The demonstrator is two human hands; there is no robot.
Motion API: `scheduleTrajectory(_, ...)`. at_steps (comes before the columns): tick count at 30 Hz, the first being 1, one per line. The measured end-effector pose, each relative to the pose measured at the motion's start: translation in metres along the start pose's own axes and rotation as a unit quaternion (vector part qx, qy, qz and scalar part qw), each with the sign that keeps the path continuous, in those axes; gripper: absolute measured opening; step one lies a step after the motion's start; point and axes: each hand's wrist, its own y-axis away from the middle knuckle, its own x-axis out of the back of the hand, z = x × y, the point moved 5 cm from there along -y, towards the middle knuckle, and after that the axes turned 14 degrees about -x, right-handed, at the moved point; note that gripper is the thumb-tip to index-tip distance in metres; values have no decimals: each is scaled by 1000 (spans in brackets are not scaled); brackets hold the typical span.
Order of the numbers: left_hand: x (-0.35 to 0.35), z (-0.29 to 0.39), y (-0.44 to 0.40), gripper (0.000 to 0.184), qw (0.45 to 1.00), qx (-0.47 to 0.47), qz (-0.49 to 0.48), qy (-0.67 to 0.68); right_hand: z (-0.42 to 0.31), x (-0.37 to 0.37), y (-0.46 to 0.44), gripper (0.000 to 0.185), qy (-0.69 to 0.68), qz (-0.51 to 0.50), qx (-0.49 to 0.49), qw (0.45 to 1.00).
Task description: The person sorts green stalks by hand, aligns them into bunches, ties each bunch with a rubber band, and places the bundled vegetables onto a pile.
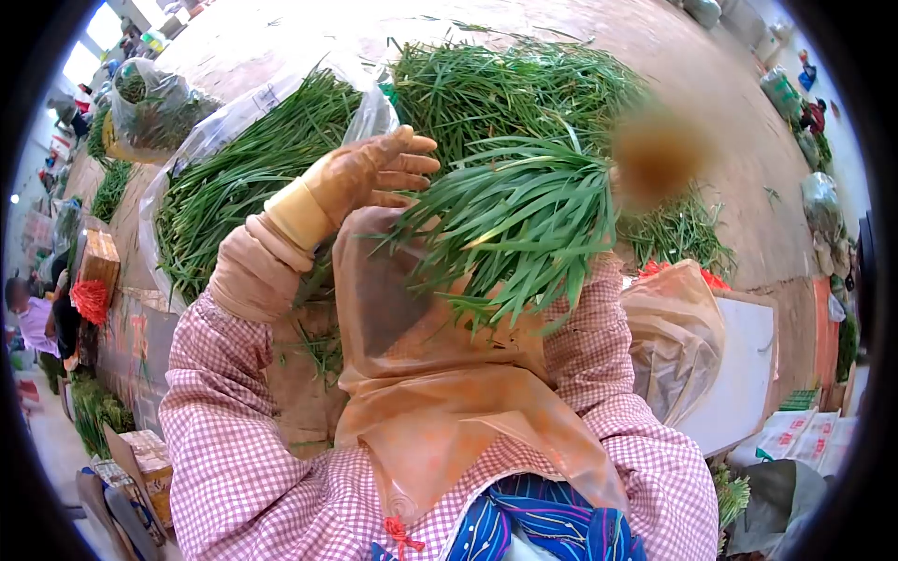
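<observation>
My left hand (369, 175), in a tan rubber glove, is held up with its fingers apart and nothing in them. It is just left of a loose bunch of garlic chives (519, 210), whose leaves fan out toward it above my lap. My right hand (659, 157) shows only as a round brownish blur, where the gathered end of the bunch converges; its fingers cannot be made out. A tan, see-through plastic apron (440, 393) covers my front. Beyond the held bunch lies a big heap of chives (505, 89).
On the left, a clear plastic bag (154, 210) is spread under more chives (253, 178). A white board (734, 374) and crumpled tan plastic (673, 332) are by my right arm. Cardboard boxes (98, 262) and a person in purple (37, 323) appear at far left.
</observation>
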Motion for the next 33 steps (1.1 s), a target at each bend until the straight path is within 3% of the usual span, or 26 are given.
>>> scheduleTrajectory(6,-11,-29,-14,80,999,23,26,7,15,21,9,58,-24,31,-17,999)
scheduleTrajectory(10,-13,-52,-27,79,994,55,94,17,23,21,11,56,-32,44,-28,998)
scheduleTrajectory(11,-15,-63,-31,77,995,80,49,18,25,22,12,56,-35,45,-29,998)
scheduleTrajectory(13,-45,-50,-24,67,997,41,-46,54,29,22,14,55,-40,47,-33,998)
scheduleTrajectory(16,-87,-27,2,67,980,81,-88,160,29,19,17,53,-46,46,-28,997)
scheduleTrajectory(20,-91,-60,0,96,968,23,-158,194,28,27,15,51,-52,63,-18,996)
scheduleTrajectory(24,-103,-65,2,96,968,58,-145,198,36,33,14,51,-71,124,-16,990)
scheduleTrajectory(26,-110,-66,6,83,990,65,-63,112,38,30,16,50,-108,131,7,985)
scheduleTrajectory(28,-109,-79,7,60,988,130,-59,64,40,23,21,52,-77,175,8,981)
scheduleTrajectory(29,-102,-96,6,60,987,135,-63,62,42,26,20,52,-75,189,19,979)
scheduleTrajectory(30,-94,-115,4,46,989,51,-138,-9,43,30,20,51,-73,202,29,976)
scheduleTrajectory(32,-102,-113,1,32,973,-29,-215,-79,44,30,24,50,-66,243,37,967)
scheduleTrajectory(33,-107,-108,0,25,986,120,-114,8,46,29,25,50,-80,247,31,965)
